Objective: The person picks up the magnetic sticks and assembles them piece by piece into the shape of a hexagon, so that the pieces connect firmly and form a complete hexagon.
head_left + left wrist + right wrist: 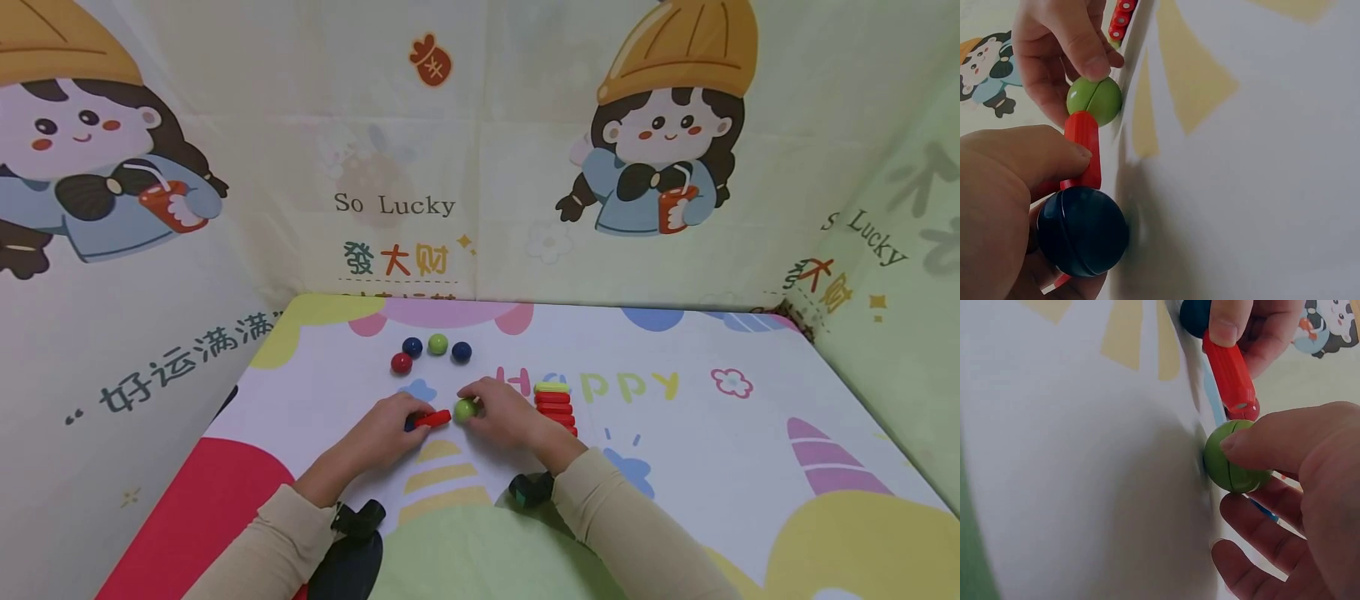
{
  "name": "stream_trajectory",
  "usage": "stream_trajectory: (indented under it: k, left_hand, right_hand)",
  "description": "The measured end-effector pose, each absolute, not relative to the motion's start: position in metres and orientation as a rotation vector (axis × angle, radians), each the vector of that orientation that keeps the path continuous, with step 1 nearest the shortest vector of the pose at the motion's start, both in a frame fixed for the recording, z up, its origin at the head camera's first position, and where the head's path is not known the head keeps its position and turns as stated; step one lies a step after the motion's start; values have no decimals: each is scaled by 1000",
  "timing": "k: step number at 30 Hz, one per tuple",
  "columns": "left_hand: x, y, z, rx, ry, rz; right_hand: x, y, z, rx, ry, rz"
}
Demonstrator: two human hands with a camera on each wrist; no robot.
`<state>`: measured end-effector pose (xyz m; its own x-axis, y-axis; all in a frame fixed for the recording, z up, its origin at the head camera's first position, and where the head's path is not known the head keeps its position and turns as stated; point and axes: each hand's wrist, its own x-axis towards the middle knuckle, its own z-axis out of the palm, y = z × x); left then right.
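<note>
My left hand (388, 429) pinches a red rod (433, 419) between thumb and fingers. A dark blue ball (1083, 231) sits at one end of that rod, by the fingers. A bit of red (1062, 280) shows past the ball, partly hidden. To its right, my right hand (506, 410) grips a green ball (1235, 456) between thumb and fingers, close to the tabletop. The rod's free end points at the green ball, with a narrow gap between them in the head view.
Behind the hands lie a red ball (401, 363), two dark blue balls (412, 347) and another green ball (438, 343). Several red rods (553, 408) lie in a row beside the right wrist, a yellow-green rod (552, 387) at the far end. A printed cloth (517, 267) rises behind the table.
</note>
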<state>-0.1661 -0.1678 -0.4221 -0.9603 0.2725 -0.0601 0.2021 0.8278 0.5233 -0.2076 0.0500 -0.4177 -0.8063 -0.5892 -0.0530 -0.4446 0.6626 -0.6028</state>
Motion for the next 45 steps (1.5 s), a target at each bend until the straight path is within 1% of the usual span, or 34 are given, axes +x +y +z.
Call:
stream_trajectory:
  k: [8,25,37,45]
  left_hand:
    - [-165,-168,-422,364,2865,809]
    - [-167,-161,-422,382,2847,757]
    - [-162,-162,-429,362,2875,827]
    - [-160,-161,-425,346,2872,811]
  right_hand:
    - [-206,46,-419,-887,2631,-846]
    - [-204,46,-418,-896,2623,-844]
    - [-203,40,-418,-884,2636,-742]
    - [-200,37,-414,-880,2660,-693]
